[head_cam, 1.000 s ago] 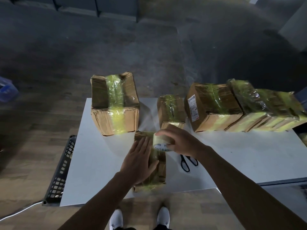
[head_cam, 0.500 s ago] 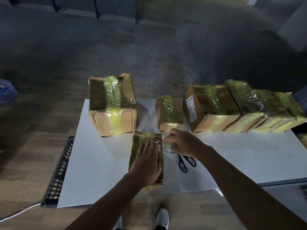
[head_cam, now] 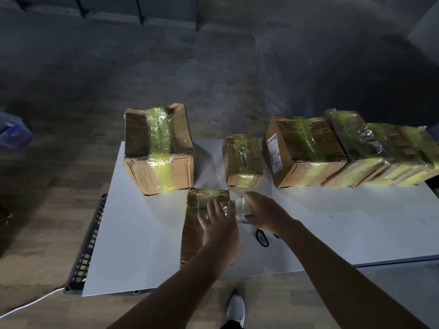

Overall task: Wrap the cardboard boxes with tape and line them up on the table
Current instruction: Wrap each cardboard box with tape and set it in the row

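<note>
Having been hidden under the right hand half a second ago, the tape roll (head_cam: 242,206) is now being shown at the right edge of the flat cardboard box (head_cam: 194,224), gripped by the curled fingers of the right hand (head_cam: 263,213). The box is being pressed down, as before, by the left hand (head_cam: 219,230), fingers straight and slightly spread over its top. It is lying near the front of the white table (head_cam: 142,233) — just in front of a large taped box (head_cam: 158,150) and a small taped box (head_cam: 243,160). Black-handled scissors (head_cam: 262,238) are being partly covered by the right wrist. Farther right, a labelled box (head_cam: 306,150) and a row of wrapped boxes (head_cam: 384,153) are lined up touching. A black crate (head_cam: 88,248) is standing at the table's left side. Glossy yellowish tape is being seen across the brown flat box's far end — its near end is being hidden by the left forearm.
</note>
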### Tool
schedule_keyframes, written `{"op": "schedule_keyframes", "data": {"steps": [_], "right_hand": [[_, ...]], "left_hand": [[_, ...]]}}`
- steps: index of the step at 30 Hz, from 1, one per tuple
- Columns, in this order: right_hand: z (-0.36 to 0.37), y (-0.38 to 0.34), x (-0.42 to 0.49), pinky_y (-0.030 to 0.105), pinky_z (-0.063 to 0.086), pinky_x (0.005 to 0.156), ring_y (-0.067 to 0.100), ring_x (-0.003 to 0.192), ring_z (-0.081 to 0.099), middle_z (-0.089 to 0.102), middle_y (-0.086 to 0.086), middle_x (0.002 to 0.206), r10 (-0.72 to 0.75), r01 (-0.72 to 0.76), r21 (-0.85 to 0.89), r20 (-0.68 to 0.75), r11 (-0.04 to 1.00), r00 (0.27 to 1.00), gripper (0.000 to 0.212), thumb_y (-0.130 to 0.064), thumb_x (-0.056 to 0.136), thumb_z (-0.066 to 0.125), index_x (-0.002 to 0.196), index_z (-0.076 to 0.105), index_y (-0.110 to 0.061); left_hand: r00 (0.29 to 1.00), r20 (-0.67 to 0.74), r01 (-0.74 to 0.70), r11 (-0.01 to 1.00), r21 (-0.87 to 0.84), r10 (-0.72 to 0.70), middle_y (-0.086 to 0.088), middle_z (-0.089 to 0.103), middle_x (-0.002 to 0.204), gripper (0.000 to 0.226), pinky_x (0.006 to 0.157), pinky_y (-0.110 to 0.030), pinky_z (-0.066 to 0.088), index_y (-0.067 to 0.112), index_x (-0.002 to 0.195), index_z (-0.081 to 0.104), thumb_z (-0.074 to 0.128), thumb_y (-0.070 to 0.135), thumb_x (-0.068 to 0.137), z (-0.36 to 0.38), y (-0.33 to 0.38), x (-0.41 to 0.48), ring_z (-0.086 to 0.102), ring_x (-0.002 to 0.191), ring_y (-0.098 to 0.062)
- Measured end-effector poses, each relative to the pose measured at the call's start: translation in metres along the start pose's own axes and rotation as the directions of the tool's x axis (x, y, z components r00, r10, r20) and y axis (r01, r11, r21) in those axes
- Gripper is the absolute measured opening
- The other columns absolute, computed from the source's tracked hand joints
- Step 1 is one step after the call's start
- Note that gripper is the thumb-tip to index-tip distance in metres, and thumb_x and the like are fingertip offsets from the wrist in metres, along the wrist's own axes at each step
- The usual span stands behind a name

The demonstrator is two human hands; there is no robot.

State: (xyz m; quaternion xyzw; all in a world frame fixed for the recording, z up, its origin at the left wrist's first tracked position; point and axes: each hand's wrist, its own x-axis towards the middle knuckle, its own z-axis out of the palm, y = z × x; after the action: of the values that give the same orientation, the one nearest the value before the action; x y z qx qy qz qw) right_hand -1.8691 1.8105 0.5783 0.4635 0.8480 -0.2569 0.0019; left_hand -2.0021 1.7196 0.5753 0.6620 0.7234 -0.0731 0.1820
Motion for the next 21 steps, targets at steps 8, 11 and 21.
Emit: {"op": "schedule_keyframes", "data": {"steps": [8, 11, 21], "right_hand": [[0.017, 0.008, 0.006, 0.035, 0.048, 0.081, 0.025, 0.101, 0.058, 0.058, 0.006, 0.113, 0.070, -0.060, -0.117, 0.089, 0.991, 0.994, 0.043, -0.030, 0.085, 0.069, 0.119, 0.048, -0.014], [0.032, 0.003, 0.013, 0.037, 0.043, 0.081, 0.032, 0.106, 0.056, 0.058, 0.014, 0.114, -0.005, 0.011, -0.137, 0.047, 0.991, 0.999, 0.025, -0.024, 0.095, 0.054, 0.113, 0.049, -0.007], [-0.002, -0.025, 0.027, 0.011, 0.037, 0.062, 0.012, 0.085, 0.058, 0.063, 0.003, 0.101, -0.198, 0.253, 0.157, -0.298, 0.955, 0.934, 0.043, -0.008, 0.073, 0.073, 0.113, 0.057, -0.011]], "left_hand": [[0.998, 0.029, -0.051, 0.998, 0.019, 0.051, -0.029, -0.017, 0.155, 0.078, 0.110, -0.069, 0.002, 0.028, 0.152, -0.012, 0.042, 0.027, 0.097, 0.006, -0.001, 0.000, -0.014, 0.143, -0.050], [0.998, 0.053, -0.032, 0.996, 0.084, 0.028, -0.031, -0.013, 0.156, 0.072, 0.110, -0.069, 0.005, 0.020, 0.154, -0.002, 0.042, 0.027, 0.098, 0.001, 0.004, 0.004, -0.010, 0.143, -0.051], [0.960, -0.253, -0.225, 0.871, -0.437, 0.121, -0.008, 0.011, 0.159, 0.073, 0.083, -0.031, 0.057, 0.020, 0.156, 0.007, 0.050, 0.015, 0.097, -0.017, -0.052, -0.016, 0.052, 0.123, -0.029]]}}
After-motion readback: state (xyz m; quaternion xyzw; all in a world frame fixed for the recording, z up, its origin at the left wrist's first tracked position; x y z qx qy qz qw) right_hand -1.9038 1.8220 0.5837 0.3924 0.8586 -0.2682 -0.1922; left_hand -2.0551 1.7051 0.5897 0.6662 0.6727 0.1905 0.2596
